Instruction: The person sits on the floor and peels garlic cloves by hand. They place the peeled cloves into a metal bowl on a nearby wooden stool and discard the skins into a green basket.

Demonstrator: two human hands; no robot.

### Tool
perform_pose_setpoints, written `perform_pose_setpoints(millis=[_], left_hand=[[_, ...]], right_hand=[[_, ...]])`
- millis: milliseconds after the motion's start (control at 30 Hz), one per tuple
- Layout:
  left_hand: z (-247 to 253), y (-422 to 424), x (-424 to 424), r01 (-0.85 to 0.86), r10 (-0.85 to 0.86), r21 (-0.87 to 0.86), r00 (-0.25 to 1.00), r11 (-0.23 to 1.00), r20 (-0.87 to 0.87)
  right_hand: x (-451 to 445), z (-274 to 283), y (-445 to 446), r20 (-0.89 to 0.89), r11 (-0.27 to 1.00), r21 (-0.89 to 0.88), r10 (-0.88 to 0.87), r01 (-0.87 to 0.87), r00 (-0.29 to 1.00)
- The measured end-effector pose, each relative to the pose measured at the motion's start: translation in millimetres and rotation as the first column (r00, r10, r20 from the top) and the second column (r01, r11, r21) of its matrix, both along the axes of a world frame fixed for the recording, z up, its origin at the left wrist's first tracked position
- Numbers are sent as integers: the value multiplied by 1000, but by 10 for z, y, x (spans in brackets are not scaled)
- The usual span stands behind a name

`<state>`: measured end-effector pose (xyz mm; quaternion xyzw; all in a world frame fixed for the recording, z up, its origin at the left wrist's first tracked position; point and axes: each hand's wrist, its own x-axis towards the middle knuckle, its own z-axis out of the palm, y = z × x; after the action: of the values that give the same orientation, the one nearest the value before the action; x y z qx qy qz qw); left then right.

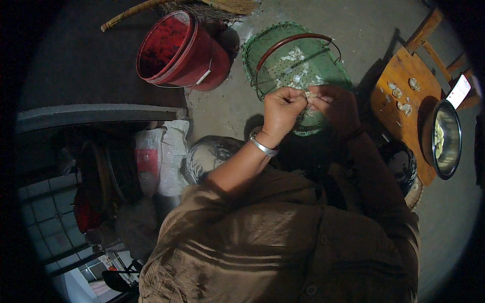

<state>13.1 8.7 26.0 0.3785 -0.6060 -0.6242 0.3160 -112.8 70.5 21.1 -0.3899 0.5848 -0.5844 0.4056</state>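
Both hands meet over a green plastic dustpan-like basket (341, 75) with a brown arched handle (291, 36). The thumb and fingers of my left hand (283, 105) pinch a small pale piece, apparently a garlic clove (311, 94). From the other side, my right hand (333, 104) grips the same piece with its fingertips; much of this hand is in shadow. Papery white garlic skins (294, 55) lie scattered in the basket below. The fingers partly hide the clove. A silver bangle (264, 147) circles my left wrist.
At right, a wooden chair (411, 64) carries garlic pieces (405, 109) and a metal bowl (454, 140) with peeled cloves (438, 140). A lit phone (458, 91) stands behind the bowl. A red bucket (216, 64), a broom (132, 13) and white sacks (175, 159) are at left.
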Motion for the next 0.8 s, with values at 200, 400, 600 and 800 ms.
perform_pose_setpoints(millis=[200, 400, 600, 800], left_hand=[[28, -10, -33, -19, 21, 39, 998, 999, -67], [145, 0, -48, 39, -27, 126, 995, 991, -95], [82, -7, -49, 76, -57, 164, 992, 983, -116], [142, -37, -58, 133, -72, 312, 977, 941, -201]], right_hand=[[-21, 13, -24, 179, 997, 53, 39, -49, 983], [-54, -16, -40, 213, 992, 74, 85, -103, 973], [-38, 7, -28, 209, 993, 61, 90, -105, 974], [-40, 9, -26, 355, 994, 81, 37, -70, 934]])
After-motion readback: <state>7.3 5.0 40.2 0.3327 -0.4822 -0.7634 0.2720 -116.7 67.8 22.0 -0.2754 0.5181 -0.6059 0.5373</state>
